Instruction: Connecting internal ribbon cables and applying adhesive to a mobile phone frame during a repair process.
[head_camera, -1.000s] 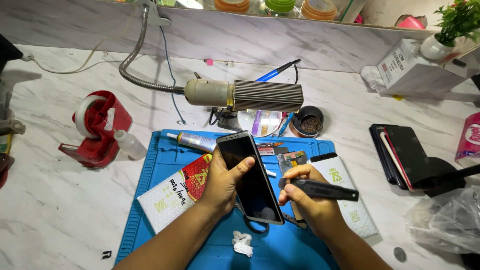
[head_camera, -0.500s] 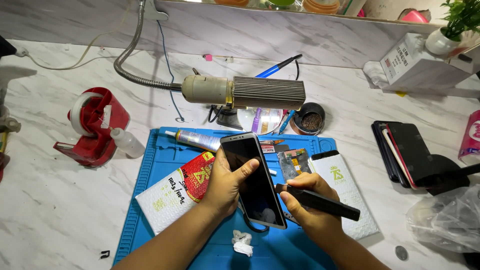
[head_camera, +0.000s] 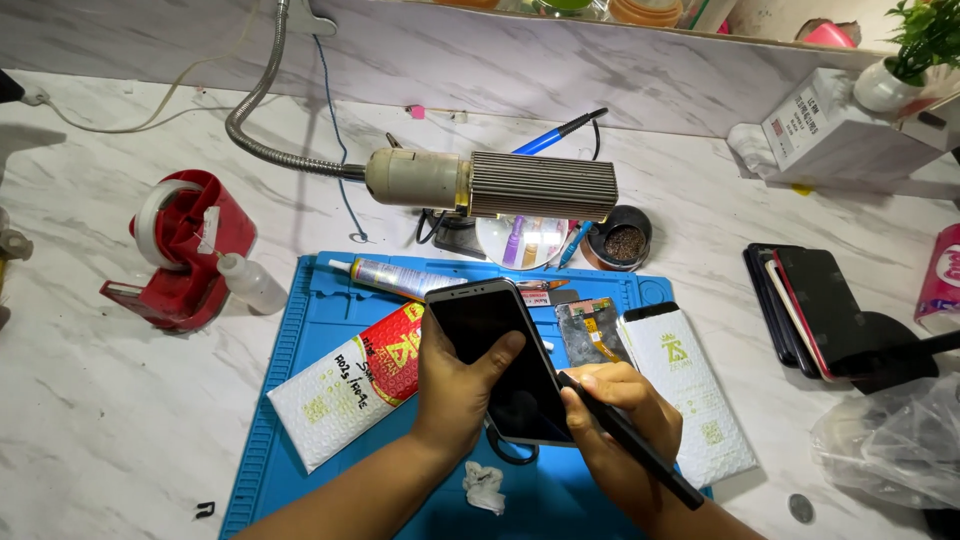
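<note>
Dark phone screen (head_camera: 500, 360) in my left hand (head_camera: 455, 385), red-white padded packet (head_camera: 350, 385) beside it, white packet (head_camera: 690, 390) right of it

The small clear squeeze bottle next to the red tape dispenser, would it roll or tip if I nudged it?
The squeeze bottle already lies on its side, so it cannot tip; its round body would probably roll. It looks like thin plastic, likely light. The tape dispenser beside it might stop it.

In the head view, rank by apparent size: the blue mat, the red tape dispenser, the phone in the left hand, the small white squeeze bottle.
1. blue mat
2. red tape dispenser; the phone looks similar, partly hidden by the hands and nearer the camera, so unranked against it
3. white squeeze bottle
</note>
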